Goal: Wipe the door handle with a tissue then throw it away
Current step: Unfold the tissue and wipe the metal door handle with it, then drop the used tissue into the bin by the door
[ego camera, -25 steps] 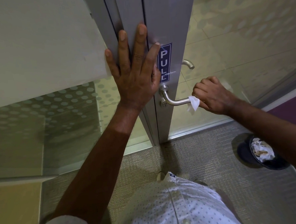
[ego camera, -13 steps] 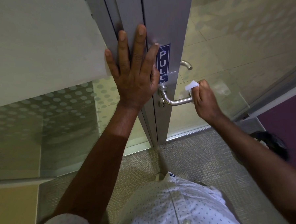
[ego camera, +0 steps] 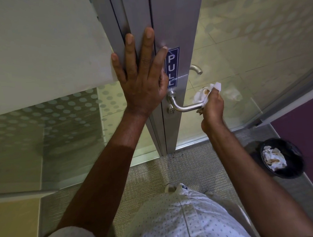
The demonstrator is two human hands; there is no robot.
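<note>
A steel lever door handle (ego camera: 183,106) juts out to the right from the grey door frame, below a blue PULL sticker (ego camera: 172,67). My right hand (ego camera: 212,107) is closed around a crumpled white tissue (ego camera: 203,95) with brownish stains, pressed against the free end of the handle. My left hand (ego camera: 142,77) lies flat with fingers spread on the frame, just left of the sticker. On the floor at the lower right stands a black bin (ego camera: 281,158) holding crumpled tissues.
The glass door (ego camera: 239,50) has a frosted dot pattern, and a second handle (ego camera: 196,70) shows through it on the far side. Carpet (ego camera: 155,172) covers the floor. A purple wall (ego camera: 304,121) is at the right. My shirt and shoe toe are below.
My right hand has rolled from over the handle's end to beside and under it, bringing the stained tissue up on top. The bin has come back into full view. My left hand stays put.
</note>
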